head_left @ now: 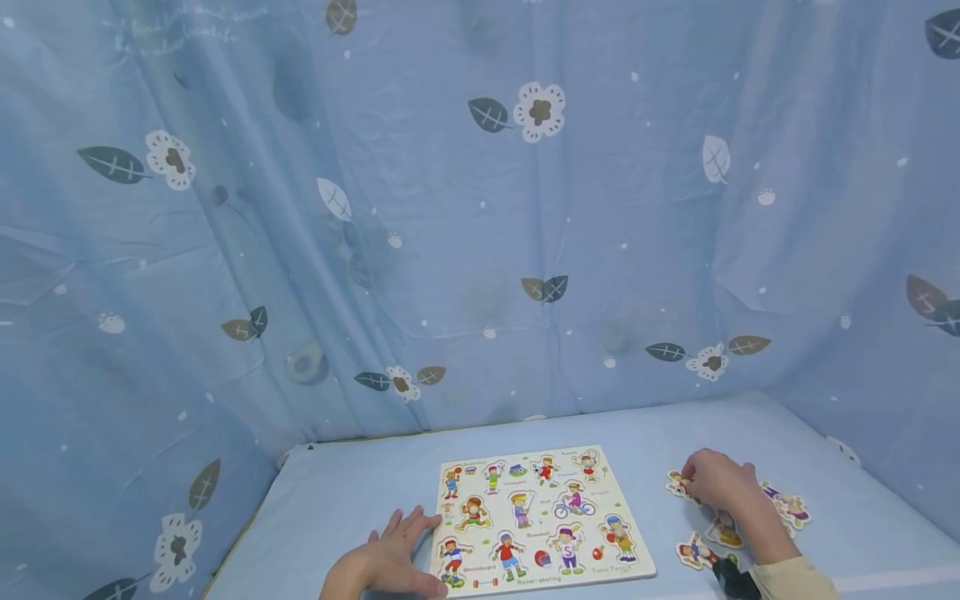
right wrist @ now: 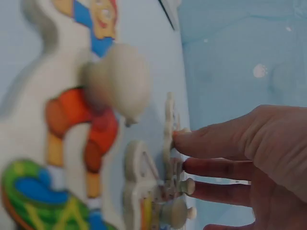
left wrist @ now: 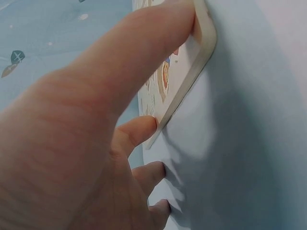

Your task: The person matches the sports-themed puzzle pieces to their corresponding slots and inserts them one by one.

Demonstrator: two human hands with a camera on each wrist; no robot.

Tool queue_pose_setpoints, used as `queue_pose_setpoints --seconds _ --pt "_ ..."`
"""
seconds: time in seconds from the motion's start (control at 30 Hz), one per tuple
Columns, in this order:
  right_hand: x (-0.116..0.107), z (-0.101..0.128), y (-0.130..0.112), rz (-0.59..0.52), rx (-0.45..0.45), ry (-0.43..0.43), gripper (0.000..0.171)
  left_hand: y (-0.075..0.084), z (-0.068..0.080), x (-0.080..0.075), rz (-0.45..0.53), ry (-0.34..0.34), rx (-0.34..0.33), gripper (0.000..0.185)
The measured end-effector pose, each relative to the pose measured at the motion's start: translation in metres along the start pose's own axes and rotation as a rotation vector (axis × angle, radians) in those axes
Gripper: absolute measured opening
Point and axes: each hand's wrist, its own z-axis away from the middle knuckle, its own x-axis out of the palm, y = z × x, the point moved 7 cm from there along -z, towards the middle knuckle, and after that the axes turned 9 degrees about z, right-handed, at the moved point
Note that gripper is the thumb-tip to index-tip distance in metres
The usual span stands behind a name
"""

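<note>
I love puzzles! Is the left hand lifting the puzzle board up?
No, the left hand rests flat on the puzzle board edge.

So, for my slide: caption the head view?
Left hand steadies puzzle board; right hand picks loose piece.

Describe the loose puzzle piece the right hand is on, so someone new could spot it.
Start at the puzzle board in the middle of the blue table, then look right to the scattered cut-out pieces. The piece is the leftmost of the far ones, nearest the board's upper right corner. It alone sits under the right hand's fingertips.
</note>
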Motion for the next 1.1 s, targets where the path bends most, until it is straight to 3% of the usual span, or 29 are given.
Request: queue_pose_setpoints --seconds 0.3,0.57,0.87,1.1 --pt "0.0 0.001 -0.003 0.007 0.0 0.046 0.009 0.003 0.001 -0.001 0.001 -0.003 -0.002 0.102" --pt "0.0 0.0 -0.003 0.011 -0.009 0.045 0.008 -0.018 -0.017 0.004 -0.048 0.003 -0.024 0.106" --pt "0.005 -0.004 0.0 0.051 -0.033 0.046 0.007 0.01 0.006 -0.002 -0.015 -0.001 -0.031 0.098" --pt "0.006 -0.009 0.001 0.054 -0.048 0.039 0.007 0.011 0.01 -0.004 -0.004 -0.008 -0.015 0.1"
